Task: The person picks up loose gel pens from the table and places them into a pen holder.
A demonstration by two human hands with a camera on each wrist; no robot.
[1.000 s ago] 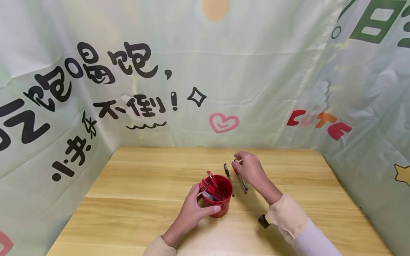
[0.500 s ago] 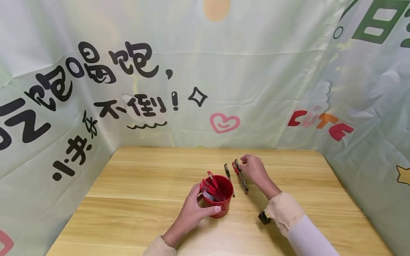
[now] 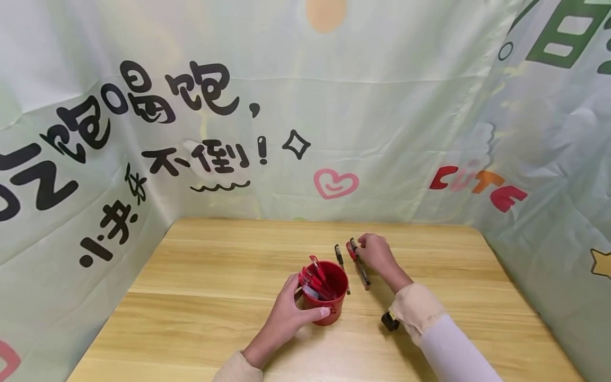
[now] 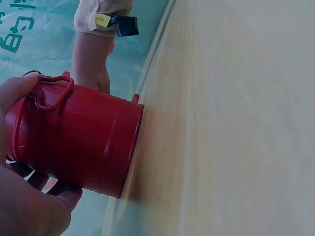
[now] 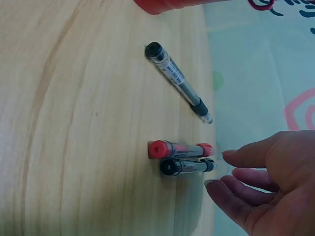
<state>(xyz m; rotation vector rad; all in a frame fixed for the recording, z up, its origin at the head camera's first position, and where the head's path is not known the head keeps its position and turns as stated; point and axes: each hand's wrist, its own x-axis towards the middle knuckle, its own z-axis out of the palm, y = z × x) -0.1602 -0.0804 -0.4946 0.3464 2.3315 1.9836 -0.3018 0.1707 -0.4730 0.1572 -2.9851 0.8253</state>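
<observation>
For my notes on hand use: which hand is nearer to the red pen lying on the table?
Right. The right hand is close to the red pen; the left hand is farther away, holding the red cup.

- The bucket is set on the table, clasped by the left hand.
- Pens are held inside it.
- A lone pen is placed to its right.
- Farther right, paired pens are laid, the right hand placed beside their far ends.
- Behind the table, a cloth is hung.
</observation>
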